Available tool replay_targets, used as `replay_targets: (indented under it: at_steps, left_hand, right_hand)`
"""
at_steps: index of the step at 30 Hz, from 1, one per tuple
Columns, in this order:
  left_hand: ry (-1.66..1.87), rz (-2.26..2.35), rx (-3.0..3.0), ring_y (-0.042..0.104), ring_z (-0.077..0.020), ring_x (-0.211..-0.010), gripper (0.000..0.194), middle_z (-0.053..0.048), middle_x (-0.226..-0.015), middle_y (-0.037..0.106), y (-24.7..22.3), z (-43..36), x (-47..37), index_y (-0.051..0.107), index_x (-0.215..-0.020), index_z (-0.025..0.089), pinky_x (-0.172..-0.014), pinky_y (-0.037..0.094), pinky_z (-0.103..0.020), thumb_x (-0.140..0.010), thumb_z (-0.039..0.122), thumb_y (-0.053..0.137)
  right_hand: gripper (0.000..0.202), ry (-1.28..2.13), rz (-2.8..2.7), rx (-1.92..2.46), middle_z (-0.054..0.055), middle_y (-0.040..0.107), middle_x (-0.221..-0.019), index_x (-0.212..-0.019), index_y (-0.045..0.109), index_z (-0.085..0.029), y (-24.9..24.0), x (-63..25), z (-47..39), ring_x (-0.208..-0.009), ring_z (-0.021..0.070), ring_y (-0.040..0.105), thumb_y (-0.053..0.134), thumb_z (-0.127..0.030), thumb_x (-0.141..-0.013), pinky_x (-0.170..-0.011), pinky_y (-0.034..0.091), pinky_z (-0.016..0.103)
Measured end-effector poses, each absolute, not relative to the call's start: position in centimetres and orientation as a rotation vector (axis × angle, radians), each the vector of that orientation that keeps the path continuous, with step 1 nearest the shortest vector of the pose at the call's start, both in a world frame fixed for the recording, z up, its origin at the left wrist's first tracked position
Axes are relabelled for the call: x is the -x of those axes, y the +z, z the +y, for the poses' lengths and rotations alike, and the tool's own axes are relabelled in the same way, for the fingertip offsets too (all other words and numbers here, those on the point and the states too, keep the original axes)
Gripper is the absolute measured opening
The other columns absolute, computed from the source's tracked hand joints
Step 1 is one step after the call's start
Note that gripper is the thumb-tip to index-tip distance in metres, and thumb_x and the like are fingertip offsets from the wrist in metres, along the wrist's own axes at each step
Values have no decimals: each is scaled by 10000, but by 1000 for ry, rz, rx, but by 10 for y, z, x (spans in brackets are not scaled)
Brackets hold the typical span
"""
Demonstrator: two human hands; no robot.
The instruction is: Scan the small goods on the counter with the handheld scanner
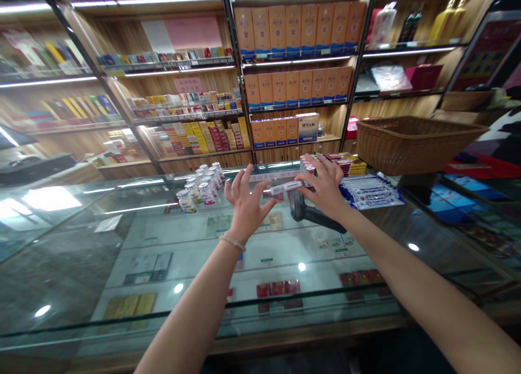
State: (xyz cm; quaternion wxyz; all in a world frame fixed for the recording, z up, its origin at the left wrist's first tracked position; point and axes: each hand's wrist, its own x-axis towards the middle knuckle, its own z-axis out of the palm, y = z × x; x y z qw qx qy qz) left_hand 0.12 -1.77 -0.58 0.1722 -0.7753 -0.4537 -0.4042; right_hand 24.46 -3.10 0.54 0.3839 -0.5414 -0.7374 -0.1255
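A small white and pink stick-shaped pack (285, 188) is held above the glass counter. My right hand (323, 187) grips its right end between thumb and fingers. My left hand (247, 203), with a bracelet on the wrist, is at the left end of the pack, fingers spread and thumb close to it; whether it touches is unclear. A black handheld scanner (313, 214) lies on the counter just below my right hand. Behind my right hand stands a group of similar small packs (308, 164), partly hidden.
Small bottles (203, 185) stand in rows left of my hands. Blue and white packets (369, 191) lie at the right, before a wicker basket (415, 143). The glass counter (163, 314) has goods inside. Shelves with boxes (293, 32) line the wall.
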Motion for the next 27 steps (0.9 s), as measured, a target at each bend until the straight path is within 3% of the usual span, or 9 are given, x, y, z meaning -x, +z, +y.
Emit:
replay_targets:
  at_steps: [8, 15, 20, 24, 27]
  left_hand:
    - [-1173, -1289, 2183, 311, -358, -1541, 211, -63, -1645, 438, -6, -19, -2, 774, -1042, 317, -1272, 102, -614, -900, 467, 727]
    - [-1189, -1286, 2206, 333, -349, -1525, 181, -72, -1628, 454, -9, -17, -3, 765, -1011, 307, -1254, 144, -619, -910, 448, 713]
    - [-1211, -1314, 2174, 347, -349, -1513, 162, -87, -1621, 460, -12, -11, 3, 767, -1003, 294, -1238, 170, -619, -921, 420, 705]
    - [-1259, -1349, 2132, 365, -346, -1498, 173, -93, -1607, 475, -15, -5, 7, 763, -1004, 290, -1230, 197, -613, -916, 428, 706]
    - [-1298, -1362, 2114, 386, -339, -1483, 167, -88, -1596, 486, -17, -3, 8, 763, -1011, 295, -1223, 227, -602, -916, 418, 703]
  right_hand:
    - [253, -261, -1920, 1402, -33, 364, -1697, -1104, 764, -354, 6, -242, -34, -1572, 346, 218, 563, -455, -988, -1223, 132, 599]
    - [311, -269, -1916, 1391, 17, 341, -1706, -1215, 729, -337, 4, -242, -28, -1566, 327, 238, 542, -449, -994, -1224, 168, 575]
    - [744, -216, -1958, 1497, 120, 277, -1725, -1570, 445, -277, 7, -244, -22, -1591, 366, 177, 624, -577, -913, -1228, 187, 597]
    - [1112, -96, -2061, 1699, 166, 206, -1741, -1673, 221, -264, -4, -244, -35, -1594, 429, 155, 672, -757, -784, -1219, 197, 665]
    - [1230, -6, -2145, 1816, 189, 160, -1747, -1690, 135, -261, -20, -245, -49, -1604, 439, 109, 671, -821, -734, -1214, 193, 694]
